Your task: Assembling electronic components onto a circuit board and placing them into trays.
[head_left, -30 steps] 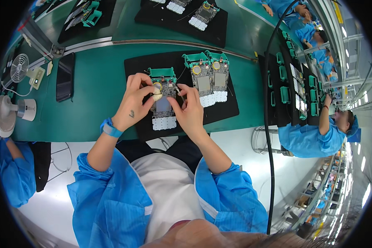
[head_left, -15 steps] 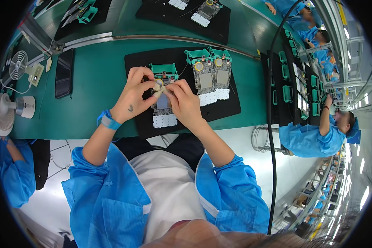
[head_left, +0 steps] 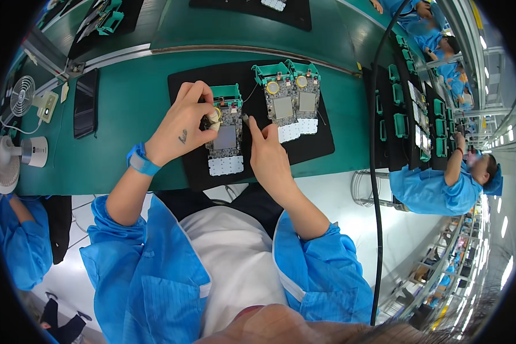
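Observation:
My left hand (head_left: 180, 123) is closed in a pinch at the left edge of a circuit board (head_left: 227, 120). Pale covers wrap its thumb and fingertip, and a small dark bit shows between them, too small to name. This board has a green plastic frame (head_left: 223, 93) at its far end and a white dotted strip (head_left: 226, 166) at its near end. Just right of the board is my right hand (head_left: 271, 160), its index finger stretched out toward a small grey piece (head_left: 246, 118). Whether the finger touches that piece is unclear. Its other fingers are partly hidden.
Two similar boards (head_left: 282, 107) lie side by side at the right of the black mat (head_left: 321, 143). Left on the green table (head_left: 126, 149) are a dark phone (head_left: 86, 103) and small fans (head_left: 6, 163). A black cable (head_left: 376, 189) hangs at the right; co-workers sit beyond.
My hands were together, both pinching at the pale fingertip cover. My right hand has since drawn away to the right, its index finger extended. My left hand remains by the board.

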Motion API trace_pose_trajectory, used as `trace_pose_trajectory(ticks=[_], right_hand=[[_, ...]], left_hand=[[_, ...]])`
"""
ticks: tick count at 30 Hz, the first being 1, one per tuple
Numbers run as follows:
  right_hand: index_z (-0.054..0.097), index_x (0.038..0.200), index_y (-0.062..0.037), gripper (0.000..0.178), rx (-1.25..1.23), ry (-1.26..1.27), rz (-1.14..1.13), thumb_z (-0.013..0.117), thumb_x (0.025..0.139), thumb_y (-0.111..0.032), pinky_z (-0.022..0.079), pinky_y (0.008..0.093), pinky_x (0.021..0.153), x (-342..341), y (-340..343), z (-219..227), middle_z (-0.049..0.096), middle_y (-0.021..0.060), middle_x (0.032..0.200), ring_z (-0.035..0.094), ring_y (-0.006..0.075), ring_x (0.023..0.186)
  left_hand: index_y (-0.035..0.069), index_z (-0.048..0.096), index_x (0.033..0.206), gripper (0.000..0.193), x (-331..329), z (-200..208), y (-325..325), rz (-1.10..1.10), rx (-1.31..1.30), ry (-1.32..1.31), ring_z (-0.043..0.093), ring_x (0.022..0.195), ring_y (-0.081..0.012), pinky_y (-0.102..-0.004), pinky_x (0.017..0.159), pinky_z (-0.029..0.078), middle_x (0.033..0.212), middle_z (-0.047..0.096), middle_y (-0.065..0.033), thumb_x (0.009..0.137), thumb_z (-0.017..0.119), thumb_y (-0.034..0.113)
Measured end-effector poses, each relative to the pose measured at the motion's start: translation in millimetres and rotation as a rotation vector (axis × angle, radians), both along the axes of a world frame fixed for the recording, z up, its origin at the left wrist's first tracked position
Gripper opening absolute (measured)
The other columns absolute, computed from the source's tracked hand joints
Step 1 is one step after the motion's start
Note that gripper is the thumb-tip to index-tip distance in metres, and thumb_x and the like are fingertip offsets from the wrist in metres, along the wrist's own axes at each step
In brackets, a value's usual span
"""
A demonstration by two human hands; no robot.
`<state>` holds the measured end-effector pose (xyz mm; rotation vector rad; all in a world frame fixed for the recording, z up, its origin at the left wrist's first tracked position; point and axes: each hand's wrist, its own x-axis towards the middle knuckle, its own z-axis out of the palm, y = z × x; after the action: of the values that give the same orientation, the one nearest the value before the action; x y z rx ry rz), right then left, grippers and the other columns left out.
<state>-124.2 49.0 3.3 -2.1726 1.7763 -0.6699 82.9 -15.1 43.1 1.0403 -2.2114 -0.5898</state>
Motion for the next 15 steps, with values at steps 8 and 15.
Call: trace_pose_trajectory(ticks=[8,15], right_hand=[[0.047,0.137,-0.0109,0.052,-0.032,0.226,0.059,0.057,0.086,-0.006,0.048,0.0377,0.048,-15.1,-1.7,-3.1,0.053,0.0087,0.073,0.058,0.0285,0.055],[0.055,0.132,-0.0171,0.050,-0.253,-0.023,0.197,0.062,0.085,-0.005,0.040,0.0313,0.041,7.9,7.2,-1.9,0.046,0.0035,0.066,0.050,0.0198,0.048]], left_hand=[[-0.007,0.060,0.072,0.017,1.1,3.7,1.0,0.020,0.044,-0.046,0.045,0.097,-0.0267,-0.0334,0.075,0.048,0.098,0.044,-0.0097,0.061,0.069,0.001],[-0.007,0.059,0.073,0.018,-2.7,2.6,0.1,0.010,0.037,-0.051,0.044,0.097,-0.0275,-0.0342,0.079,0.046,0.098,0.044,-0.0108,0.060,0.069,0.000]])
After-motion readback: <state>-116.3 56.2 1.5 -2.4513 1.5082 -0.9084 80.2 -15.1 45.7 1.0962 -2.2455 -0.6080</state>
